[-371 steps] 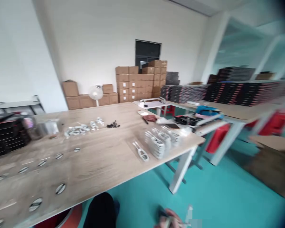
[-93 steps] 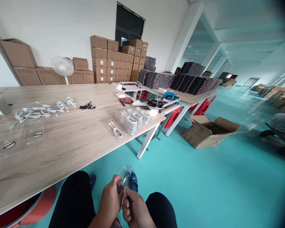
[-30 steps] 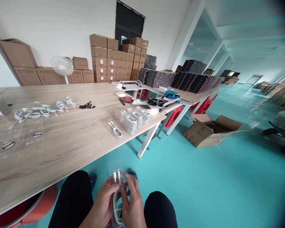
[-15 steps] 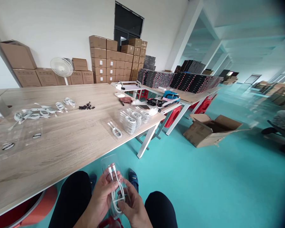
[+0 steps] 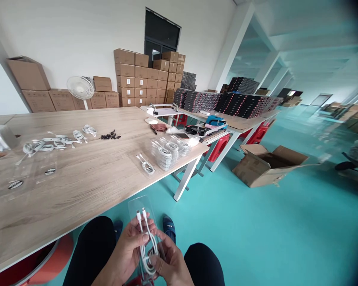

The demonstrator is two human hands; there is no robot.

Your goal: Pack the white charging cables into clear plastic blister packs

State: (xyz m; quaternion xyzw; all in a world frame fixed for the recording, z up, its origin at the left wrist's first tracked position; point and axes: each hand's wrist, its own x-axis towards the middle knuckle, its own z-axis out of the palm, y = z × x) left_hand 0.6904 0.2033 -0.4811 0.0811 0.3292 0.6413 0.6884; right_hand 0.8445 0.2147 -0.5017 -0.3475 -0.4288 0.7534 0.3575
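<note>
Over my lap, a coiled white charging cable (image 5: 151, 239) lies in a clear plastic tray (image 5: 139, 202), its two plugs pointing away from me. My left hand (image 5: 129, 247) grips the left side, thumb pressed on the cable. On the lower right, my right hand (image 5: 170, 260) holds the coil, thumb on its bottom loop and fingers behind the tray. A round black-and-white label shows partly through the coil. On the table (image 5: 86, 198), one cable in a clear tray (image 5: 146, 165) lies near the edge, beside stacked trays of cables (image 5: 163, 155).
Loose white cables (image 5: 47, 143) and small black pieces (image 5: 111, 135) lie farther back. Clear trays with round labels (image 5: 15, 184) are at left. An open carton (image 5: 265, 165) stands on the floor at right. An orange bin (image 5: 55, 258) is under the table.
The view has tilted slightly, so the scene sits a little lower and to the right. Both hands keep hold of the cable and tray, with only slight finger movement.
</note>
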